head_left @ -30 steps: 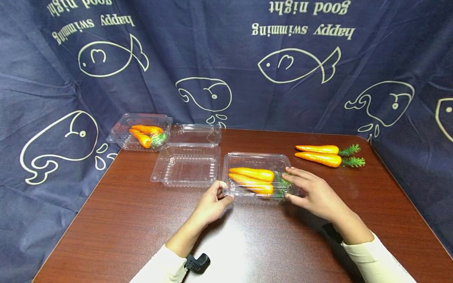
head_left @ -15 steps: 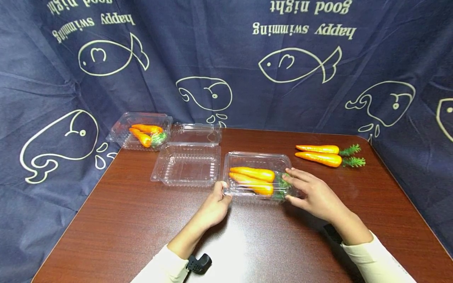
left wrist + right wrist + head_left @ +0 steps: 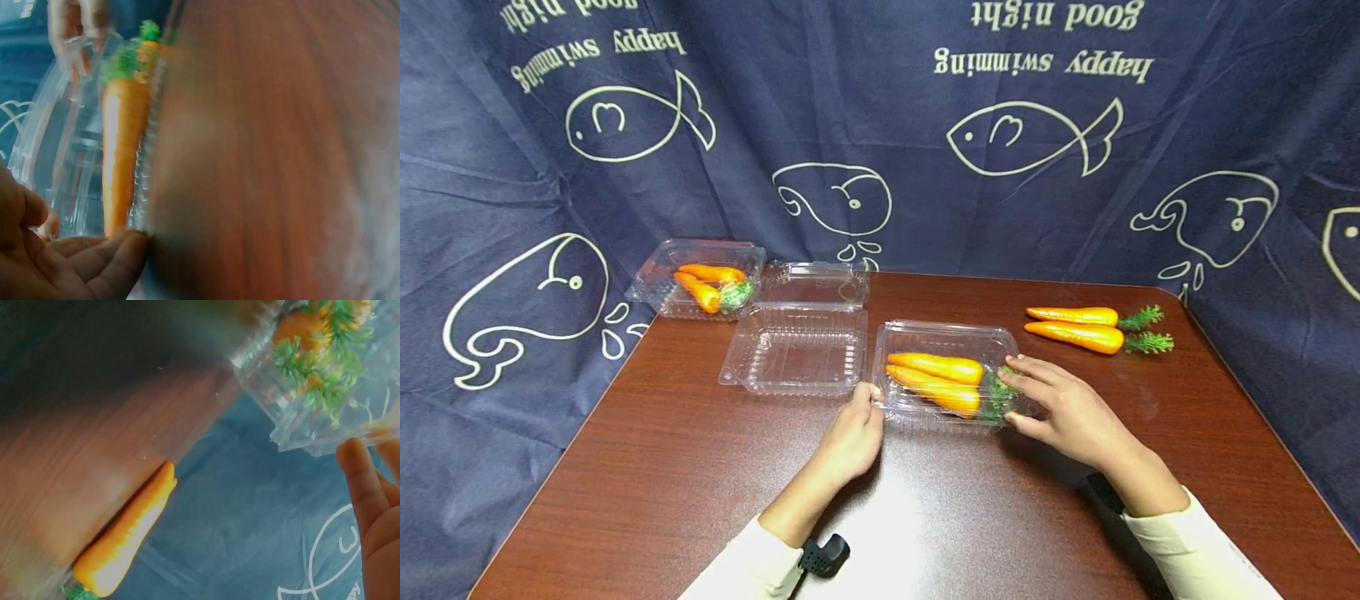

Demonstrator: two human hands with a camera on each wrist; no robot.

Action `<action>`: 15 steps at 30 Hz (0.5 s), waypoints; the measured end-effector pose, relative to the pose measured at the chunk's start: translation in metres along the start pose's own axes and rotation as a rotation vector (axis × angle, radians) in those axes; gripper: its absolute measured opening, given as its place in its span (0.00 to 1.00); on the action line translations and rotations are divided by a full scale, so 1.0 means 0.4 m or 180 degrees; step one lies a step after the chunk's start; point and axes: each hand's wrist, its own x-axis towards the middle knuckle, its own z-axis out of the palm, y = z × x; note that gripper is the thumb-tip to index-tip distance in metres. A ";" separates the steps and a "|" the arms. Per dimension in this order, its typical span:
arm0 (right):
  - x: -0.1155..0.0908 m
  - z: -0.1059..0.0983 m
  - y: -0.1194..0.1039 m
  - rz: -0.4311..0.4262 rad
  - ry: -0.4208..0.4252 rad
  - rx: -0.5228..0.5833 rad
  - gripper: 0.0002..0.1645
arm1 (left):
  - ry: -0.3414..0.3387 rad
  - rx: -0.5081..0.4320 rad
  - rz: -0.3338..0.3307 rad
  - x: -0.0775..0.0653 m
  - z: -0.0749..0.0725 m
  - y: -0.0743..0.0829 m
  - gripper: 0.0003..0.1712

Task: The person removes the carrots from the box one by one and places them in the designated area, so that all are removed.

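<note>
A clear plastic clamshell container (image 3: pixel 943 337) with its lid down sits mid-table, holding two orange carrots (image 3: pixel 934 367) with green tops. My left hand (image 3: pixel 850 437) pinches its front left corner; the left wrist view shows the thumb and fingers (image 3: pixel 128 259) at that end. On the other side, my right hand (image 3: pixel 1071 412) touches the container's right end with spread fingers. In the right wrist view a fingertip (image 3: pixel 353 450) meets the plastic edge beside the green tops (image 3: pixel 325 375). Part of the left fingers is hidden behind the corner.
Left of it lies an open clear container (image 3: pixel 801 354), its lid (image 3: pixel 812 286) folded back. Another container (image 3: pixel 658 267) with two carrots (image 3: pixel 700 292) stands at the back left. Two loose carrots (image 3: pixel 1075 337) lie back right. A blue printed curtain (image 3: pixel 880 108) borders the table.
My left hand has turned slightly at the front left corner, its thumb moving in against the edge. The right hand and the container have barely moved.
</note>
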 end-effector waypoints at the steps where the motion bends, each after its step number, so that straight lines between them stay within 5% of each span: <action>1: 0.000 -0.002 0.001 0.0005 0.0013 0.0017 0.32 | 0.0074 0.0099 0.0068 0.001 0.000 -0.001 0.08; 6: 0.003 -0.009 0.004 0.0036 0.0028 0.0080 0.30 | 0.0066 0.0153 0.0123 -0.001 -0.008 -0.004 0.08; 15: 0.031 -0.022 0.008 0.0365 0.0042 0.0178 0.33 | -0.0434 -0.0625 0.0018 0.011 -0.021 -0.038 0.20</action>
